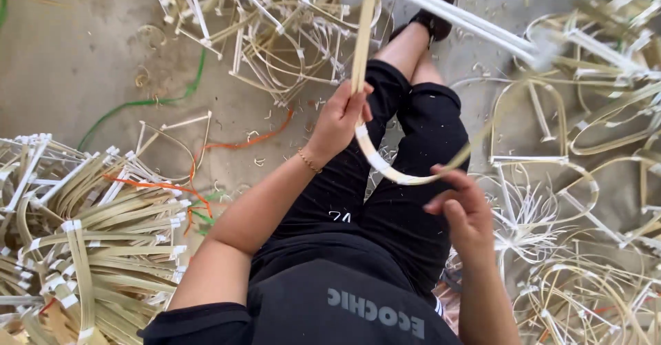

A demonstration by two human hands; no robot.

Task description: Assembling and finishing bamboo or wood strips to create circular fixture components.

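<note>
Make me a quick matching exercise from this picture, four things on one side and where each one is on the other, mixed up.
Things:
1. left hand
2. right hand
3. green cord
4. taped strip bundles

Places:
A. heaped at the lower left
B. gripping the bent bamboo strip near its upright end
C. lying on the floor, upper left
D. at the strip's lower curve, over the lap

Pairs: 1-B, 2-D, 3-C, 4-A

Dusty grey concrete floor point(76, 56) w/ shavings point(256, 158), daylight; bamboo frame piles point(89, 242) all around.
</note>
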